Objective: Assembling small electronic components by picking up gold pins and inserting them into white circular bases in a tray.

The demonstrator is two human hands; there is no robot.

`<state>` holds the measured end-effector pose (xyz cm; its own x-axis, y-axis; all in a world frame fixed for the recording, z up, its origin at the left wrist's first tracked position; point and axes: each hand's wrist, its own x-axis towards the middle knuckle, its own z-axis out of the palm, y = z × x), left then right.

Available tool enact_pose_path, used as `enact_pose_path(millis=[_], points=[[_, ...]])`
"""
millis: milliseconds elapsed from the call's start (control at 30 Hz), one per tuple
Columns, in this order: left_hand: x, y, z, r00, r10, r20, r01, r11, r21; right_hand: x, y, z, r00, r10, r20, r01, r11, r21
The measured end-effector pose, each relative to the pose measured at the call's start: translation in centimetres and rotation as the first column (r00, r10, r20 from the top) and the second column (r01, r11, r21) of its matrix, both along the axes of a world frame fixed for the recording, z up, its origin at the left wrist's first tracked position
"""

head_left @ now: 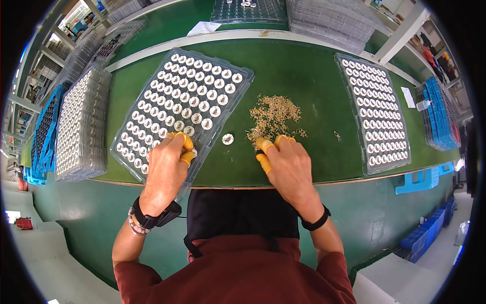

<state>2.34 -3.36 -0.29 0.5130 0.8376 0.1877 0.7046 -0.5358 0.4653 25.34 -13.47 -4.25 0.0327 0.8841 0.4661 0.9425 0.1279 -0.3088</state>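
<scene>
My left hand, in yellow finger cots, is bent down over the lower right part of a clear plastic tray filled with rows of round white parts. Its fingers are drawn together, and whatever they grip is hidden; a sliver of a white part shows by the thumb. At the near edge of a pile of tiny orange components with wire leads, my right hand has its cot-covered fingertips curled in. What they pinch is too small to name. One loose round white part lies on the green tabletop between the hands.
Another filled tray lies at the right, with a few stray components left of it. Stacked trays stand far left; blue trays stand far right. Beyond a white rail are more clear tray stacks.
</scene>
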Motion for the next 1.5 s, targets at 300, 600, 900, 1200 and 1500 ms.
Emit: enact_pose_path(millis=[300,600,900,1200,1500], points=[[-0.6,-1.7,1.2,0.966,0.132,0.222,-0.088,0.977,-0.196,1.8,-2.5,0.0,0.98,-0.019,-0.197,0.029,0.998,0.049],[0.3,-6.6,-0.7,0.78,0.274,0.563,0.207,0.736,-0.645,2.8,-4.4,-0.4,0.913,-0.138,-0.383,0.161,0.987,0.027],[2.8,-8.6,-3.6,0.645,0.281,0.711,0.397,0.671,-0.626,2.5,-4.3,-0.5,0.981,-0.145,-0.127,0.152,0.987,0.055],[3.6,-9.2,-3.9,0.644,0.301,0.703,0.442,0.604,-0.663,3.0,-3.7,0.0,0.971,-0.096,-0.22,0.084,0.994,-0.065],[5.1,-10.0,-4.2,0.602,0.394,0.694,0.488,0.507,-0.711,2.1,-5.2,-1.1,0.661,-0.084,-0.746,0.076,0.996,-0.044]])
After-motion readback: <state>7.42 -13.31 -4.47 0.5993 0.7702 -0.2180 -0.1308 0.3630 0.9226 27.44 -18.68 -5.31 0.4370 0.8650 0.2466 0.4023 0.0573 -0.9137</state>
